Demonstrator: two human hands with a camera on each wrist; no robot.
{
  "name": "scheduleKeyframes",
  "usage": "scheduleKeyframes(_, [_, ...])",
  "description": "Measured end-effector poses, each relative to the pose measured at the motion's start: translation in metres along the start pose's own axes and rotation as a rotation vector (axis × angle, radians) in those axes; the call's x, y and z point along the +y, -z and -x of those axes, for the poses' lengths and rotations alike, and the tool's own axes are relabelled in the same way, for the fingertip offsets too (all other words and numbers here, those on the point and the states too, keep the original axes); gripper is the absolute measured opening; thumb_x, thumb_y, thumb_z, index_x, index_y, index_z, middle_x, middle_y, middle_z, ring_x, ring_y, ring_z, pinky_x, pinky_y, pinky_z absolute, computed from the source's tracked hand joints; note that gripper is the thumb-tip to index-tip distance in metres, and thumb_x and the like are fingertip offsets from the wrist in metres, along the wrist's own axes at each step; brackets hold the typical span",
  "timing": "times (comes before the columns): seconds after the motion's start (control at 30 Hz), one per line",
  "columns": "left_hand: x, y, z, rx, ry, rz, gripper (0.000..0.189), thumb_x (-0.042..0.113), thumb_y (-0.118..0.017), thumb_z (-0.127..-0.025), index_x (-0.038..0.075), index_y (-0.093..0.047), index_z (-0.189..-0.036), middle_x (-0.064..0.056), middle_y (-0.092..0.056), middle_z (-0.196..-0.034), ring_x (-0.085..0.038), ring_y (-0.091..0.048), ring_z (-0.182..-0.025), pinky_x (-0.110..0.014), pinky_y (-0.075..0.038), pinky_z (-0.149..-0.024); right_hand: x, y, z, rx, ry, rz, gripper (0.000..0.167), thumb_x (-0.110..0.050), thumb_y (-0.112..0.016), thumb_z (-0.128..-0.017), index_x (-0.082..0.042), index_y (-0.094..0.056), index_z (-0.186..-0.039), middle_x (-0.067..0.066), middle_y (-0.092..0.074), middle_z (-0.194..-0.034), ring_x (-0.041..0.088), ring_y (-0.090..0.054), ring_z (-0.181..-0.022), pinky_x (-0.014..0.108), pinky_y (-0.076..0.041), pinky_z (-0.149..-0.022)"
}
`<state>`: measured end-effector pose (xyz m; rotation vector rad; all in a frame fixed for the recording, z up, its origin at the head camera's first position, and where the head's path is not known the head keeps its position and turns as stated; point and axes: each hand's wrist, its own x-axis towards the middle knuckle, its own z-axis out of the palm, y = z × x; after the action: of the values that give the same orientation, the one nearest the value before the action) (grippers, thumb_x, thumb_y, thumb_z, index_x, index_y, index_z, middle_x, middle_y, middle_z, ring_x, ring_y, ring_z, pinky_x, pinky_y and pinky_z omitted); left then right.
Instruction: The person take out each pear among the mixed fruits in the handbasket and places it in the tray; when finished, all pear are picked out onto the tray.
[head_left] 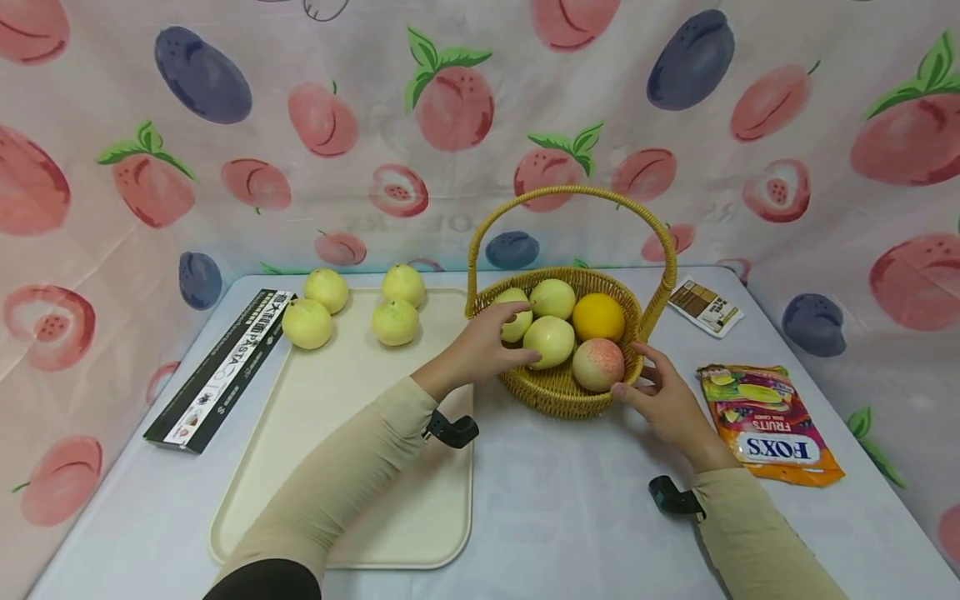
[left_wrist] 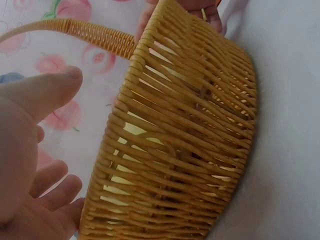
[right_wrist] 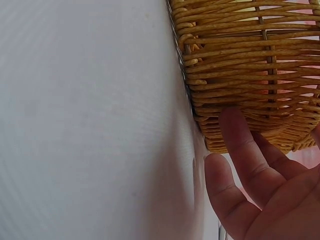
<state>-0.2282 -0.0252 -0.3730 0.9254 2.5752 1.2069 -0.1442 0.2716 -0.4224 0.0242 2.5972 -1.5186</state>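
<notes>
A yellow woven basket (head_left: pixel 558 404) with a tall arched handle stands on the table. In it lie three pale green pears (head_left: pixel 552 299), an orange (head_left: pixel 598 317) and a peach (head_left: pixel 598 364). My left hand (head_left: pixel 486 342) reaches over the basket's left rim, its fingers and thumb spread apart around the left-hand pears. In the left wrist view the thumb (left_wrist: pixel 52 92) is stretched out above the rim, and nothing shows between it and the fingers. At the right side, my right hand (head_left: pixel 667 404) rests loosely spread fingers (right_wrist: pixel 250 155) against the outer wall, near the handle's base.
A cream tray (head_left: pixel 360 500) lies at the left, with several pale green pears (head_left: pixel 395 322) at its far end. Beyond its left edge is a black pasta box (head_left: pixel 221 371). Right of the basket lie a candy bag (head_left: pixel 768 421) and a small brown-and-white packet (head_left: pixel 705 307).
</notes>
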Motion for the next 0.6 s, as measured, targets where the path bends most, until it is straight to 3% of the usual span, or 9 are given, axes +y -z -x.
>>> scheduleKeyframes(0.2, [-0.001, -0.006, -0.009, -0.037, 0.015, 0.015, 0.076, 0.033, -0.077, -0.09, 0.007, -0.042, -0.152, -0.01, -0.042, -0.153, -0.031, -0.046, -0.134, -0.042, -0.043, -0.105, 0.0, 0.0, 0.0, -0.006, -0.011, -0.012, 0.09, -0.045, -0.067, -0.096, -0.015, -0.014, -0.161, 0.033, -0.03, -0.152, 0.043, -0.051, -0.121, 0.053, -0.048, -0.097])
scheduleKeyframes(0.37, [0.001, -0.006, -0.015, -0.071, -0.012, 0.04, 0.073, 0.032, -0.076, -0.091, 0.009, -0.043, -0.151, -0.006, -0.042, -0.154, -0.03, -0.046, -0.135, -0.043, -0.042, -0.106, 0.001, 0.0, 0.0, -0.001, 0.007, -0.005, 0.088, -0.043, -0.066, -0.097, -0.014, -0.014, -0.161, 0.033, -0.031, -0.152, 0.043, -0.052, -0.12, 0.052, -0.048, -0.096])
scheduleKeyframes(0.6, [0.003, -0.008, -0.023, -0.115, -0.011, 0.009, 0.07, 0.032, -0.076, -0.091, 0.008, -0.045, -0.15, -0.007, -0.046, -0.15, -0.029, -0.045, -0.135, -0.041, -0.04, -0.107, 0.0, 0.0, 0.0, -0.002, -0.007, -0.003, 0.09, -0.045, -0.066, -0.096, -0.015, -0.013, -0.161, 0.033, -0.03, -0.152, 0.043, -0.051, -0.121, 0.052, -0.048, -0.096])
